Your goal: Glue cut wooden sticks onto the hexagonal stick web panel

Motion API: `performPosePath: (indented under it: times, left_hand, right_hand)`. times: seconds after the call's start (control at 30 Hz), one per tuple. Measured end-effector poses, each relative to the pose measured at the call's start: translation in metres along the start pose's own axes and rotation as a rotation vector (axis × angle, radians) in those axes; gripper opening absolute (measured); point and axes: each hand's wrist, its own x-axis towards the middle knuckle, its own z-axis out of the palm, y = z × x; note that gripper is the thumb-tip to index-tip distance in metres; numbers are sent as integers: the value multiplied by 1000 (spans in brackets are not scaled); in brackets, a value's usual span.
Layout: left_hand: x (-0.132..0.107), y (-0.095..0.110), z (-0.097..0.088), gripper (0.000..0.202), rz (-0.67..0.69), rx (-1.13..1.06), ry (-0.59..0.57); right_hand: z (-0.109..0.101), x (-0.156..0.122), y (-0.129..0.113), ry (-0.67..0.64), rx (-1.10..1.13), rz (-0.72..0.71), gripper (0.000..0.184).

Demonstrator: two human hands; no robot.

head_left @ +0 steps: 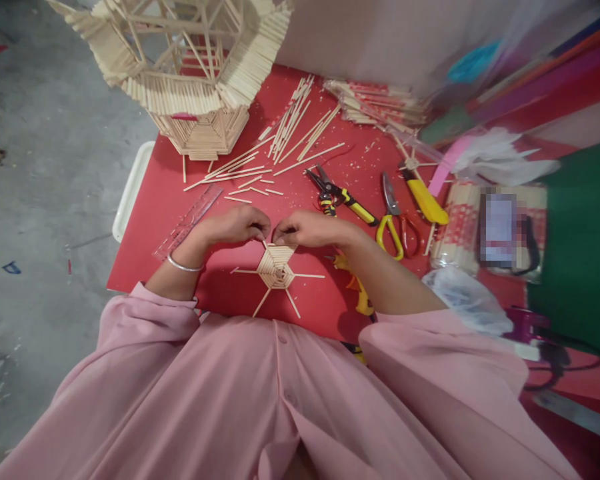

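A small hexagonal web of thin wooden sticks (276,270), with spokes poking out, lies on the red table (150,227) right in front of me. My left hand (235,225) and my right hand (307,229) meet at its far edge, fingertips pinched together over a stick there. What exactly sits between the fingers is hidden. A silver bangle (183,265) circles my left wrist.
A large stick-built model (190,67) stands at the table's far left. Loose sticks (280,143) lie behind my hands, with a clear ruler (187,221) on the left. Pliers (337,195), yellow-handled cutters (395,223), a yellow knife (425,200) and stick bundles (460,227) lie to the right.
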Motion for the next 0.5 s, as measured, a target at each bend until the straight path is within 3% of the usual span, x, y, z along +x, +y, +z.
performPosePath:
  times: [0.27,0.5]
  left_hand:
    - [0,-2,0,17,8,13,-6]
    - [1,-4,2,18,5,9,9]
  right_hand:
    - [-3,-3,-13,10,-127,93,32]
    - [-6,-1,-15,-15,-141,87,34]
